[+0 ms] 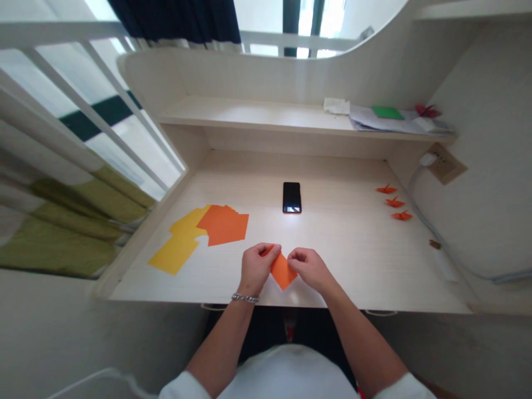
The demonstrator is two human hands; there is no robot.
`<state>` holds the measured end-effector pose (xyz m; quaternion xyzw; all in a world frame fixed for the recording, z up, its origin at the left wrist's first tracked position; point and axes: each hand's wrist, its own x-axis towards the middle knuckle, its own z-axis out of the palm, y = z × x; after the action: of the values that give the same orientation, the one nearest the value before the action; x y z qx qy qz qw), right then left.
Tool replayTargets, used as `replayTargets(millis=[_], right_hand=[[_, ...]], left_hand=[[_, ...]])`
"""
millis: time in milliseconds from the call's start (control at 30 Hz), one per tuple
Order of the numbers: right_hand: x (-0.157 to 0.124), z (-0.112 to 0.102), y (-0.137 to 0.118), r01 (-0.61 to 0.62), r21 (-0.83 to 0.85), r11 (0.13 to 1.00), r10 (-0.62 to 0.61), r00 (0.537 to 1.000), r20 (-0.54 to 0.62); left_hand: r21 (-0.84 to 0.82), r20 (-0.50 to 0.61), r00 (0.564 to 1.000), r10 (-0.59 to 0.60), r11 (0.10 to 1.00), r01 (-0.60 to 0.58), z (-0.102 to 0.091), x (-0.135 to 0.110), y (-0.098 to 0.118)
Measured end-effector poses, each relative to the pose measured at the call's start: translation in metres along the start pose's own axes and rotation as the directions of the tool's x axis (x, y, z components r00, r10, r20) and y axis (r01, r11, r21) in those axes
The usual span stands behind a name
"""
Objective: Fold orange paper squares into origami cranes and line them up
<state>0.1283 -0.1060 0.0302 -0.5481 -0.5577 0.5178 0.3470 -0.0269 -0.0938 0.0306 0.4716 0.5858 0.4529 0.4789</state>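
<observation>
Between my hands, near the desk's front edge, is a folded piece of orange origami paper (283,272), diamond-shaped with one corner toward me. My left hand (258,265) pinches its upper left side between thumb and fingers. At its right corner, my right hand (310,267) grips the paper with curled fingers. Part of the upper edge is hidden behind the fingers. To the left lie loose orange sheets (226,226), overlapping yellow sheets (177,252). Three folded orange paper cranes (394,203) stand in a row at the right side of the desk.
A black phone (291,197) lies mid-desk beyond my hands. The shelf (249,113) at the back holds papers (374,119), a green pad (387,113) and a red folded thing (428,111). A cable (428,221) runs from the wall socket (444,163) along the right edge, near a white power strip (444,263).
</observation>
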Motion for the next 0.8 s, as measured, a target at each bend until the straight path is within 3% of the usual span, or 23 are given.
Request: replayTargets(millis=[133,233,300,400,467,567,700,800], right_hand=[[-0.009,-0.013,0.017,-0.082,0.089,0.993,0.077,0.995,0.060],[-0.010,-0.020,0.026,-0.125,0.172,0.977,0.130,0.991,-0.021],[-0.007,-0.018,0.027,-0.090,0.222,0.971,0.113,0.989,-0.096],[0.002,-0.010,0.022,-0.008,0.264,0.964,0.029,0.997,-0.074],[0.006,-0.007,0.018,0.022,0.253,0.967,0.011,0.992,-0.128],[0.006,-0.012,0.011,0.046,0.107,0.993,-0.030,0.988,-0.149],[0.002,-0.022,-0.004,0.126,-0.183,0.975,-0.113,0.990,0.081],[0.003,-0.028,-0.011,0.135,-0.242,0.961,-0.116,0.989,0.091]], left_hand=[[-0.080,-0.093,0.995,-0.025,0.997,0.018,-0.008,0.006,-0.009],[-0.153,-0.131,0.990,-0.050,0.988,0.030,-0.006,0.009,-0.012],[-0.208,-0.151,0.987,-0.060,0.978,0.028,0.000,0.008,-0.012],[-0.280,-0.148,0.986,-0.074,0.960,0.030,0.008,0.004,-0.010],[-0.276,-0.093,0.992,-0.089,0.959,0.061,0.007,0.001,-0.008],[-0.099,0.082,0.995,-0.058,0.993,0.066,-0.005,0.000,-0.002],[0.129,0.384,0.923,0.043,0.987,-0.099,-0.017,-0.003,0.011],[0.210,0.481,0.875,0.051,0.963,-0.171,-0.018,-0.006,0.018]])
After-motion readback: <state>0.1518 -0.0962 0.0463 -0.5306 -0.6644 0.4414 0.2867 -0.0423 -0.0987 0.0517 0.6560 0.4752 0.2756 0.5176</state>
